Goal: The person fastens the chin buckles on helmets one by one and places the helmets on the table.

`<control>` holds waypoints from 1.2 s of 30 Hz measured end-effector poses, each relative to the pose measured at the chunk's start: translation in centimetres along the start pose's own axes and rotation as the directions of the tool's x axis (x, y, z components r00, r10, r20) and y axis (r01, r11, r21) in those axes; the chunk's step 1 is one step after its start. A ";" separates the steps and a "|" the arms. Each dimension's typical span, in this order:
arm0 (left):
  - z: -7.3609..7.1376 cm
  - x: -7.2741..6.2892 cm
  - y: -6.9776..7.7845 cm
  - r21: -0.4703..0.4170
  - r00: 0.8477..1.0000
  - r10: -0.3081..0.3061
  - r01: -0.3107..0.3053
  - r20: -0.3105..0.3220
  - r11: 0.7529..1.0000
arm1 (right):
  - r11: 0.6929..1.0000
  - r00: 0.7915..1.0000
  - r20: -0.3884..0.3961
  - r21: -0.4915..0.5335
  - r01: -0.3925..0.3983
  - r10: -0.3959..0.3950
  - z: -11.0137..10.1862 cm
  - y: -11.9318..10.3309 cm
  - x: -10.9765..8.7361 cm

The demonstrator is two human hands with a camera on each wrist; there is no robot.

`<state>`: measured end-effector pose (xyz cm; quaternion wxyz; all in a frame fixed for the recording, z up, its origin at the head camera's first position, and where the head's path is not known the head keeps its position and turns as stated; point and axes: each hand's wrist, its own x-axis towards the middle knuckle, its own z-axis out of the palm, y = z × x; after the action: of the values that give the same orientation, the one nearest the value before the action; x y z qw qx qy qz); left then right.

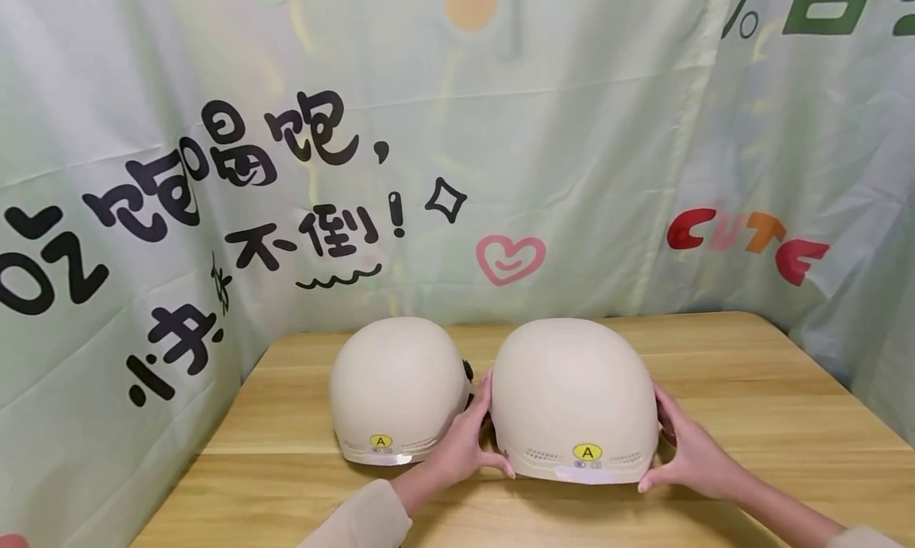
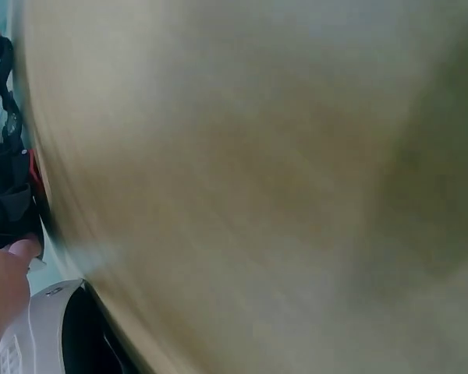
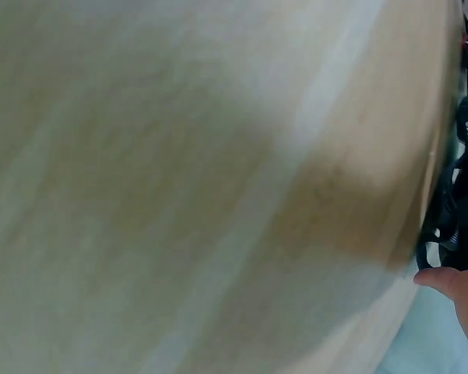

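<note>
A cream helmet [image 1: 575, 397] with a round yellow "A" sticker is held from both sides. On its left side the left hand [image 1: 461, 445] grips it, thumb at the front rim and fingers further back. The right hand [image 1: 693, 453] grips the opposite side in the same way. Dark straps and lining [image 2: 12, 206] of this helmet show beside the left fingers in the left wrist view, and black straps [image 3: 456, 187] appear near the right thumb in the right wrist view. A second, similar cream helmet [image 1: 396, 381] sits on the table, close to the left hand.
Both helmets are over a light wooden table [image 1: 250, 468] with rounded back corners. Behind it hangs a pale cloth backdrop [image 1: 600, 175] with black lettering, a pink heart and the colourful word "CUTE".
</note>
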<state>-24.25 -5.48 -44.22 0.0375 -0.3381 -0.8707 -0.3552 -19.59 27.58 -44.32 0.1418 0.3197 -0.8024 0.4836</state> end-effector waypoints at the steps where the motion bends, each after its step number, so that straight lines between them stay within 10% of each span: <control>1: 0.1 0.0 0.0 0.019 1.000 -0.005 0.006 -0.002 1.000 | 1.000 1.000 0.002 -0.003 0.004 -0.004 0.1 0.1 0.0; 25: 1.2 0.4 -0.2 0.130 0.997 -0.072 0.074 -0.021 0.989 | 0.977 0.997 -0.005 -0.202 -0.073 0.074 0.6 1.4 0.2; 36: 2.4 -1.9 2.5 -0.013 0.984 -0.134 0.133 -0.115 0.991 | 0.931 0.982 -0.038 -0.314 -0.187 0.184 0.5 -0.4 -0.3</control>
<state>-20.86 -3.72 -45.09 0.0631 -0.2581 -0.8868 -0.3783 -19.07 27.06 -44.43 0.1481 0.2136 -0.8955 0.3611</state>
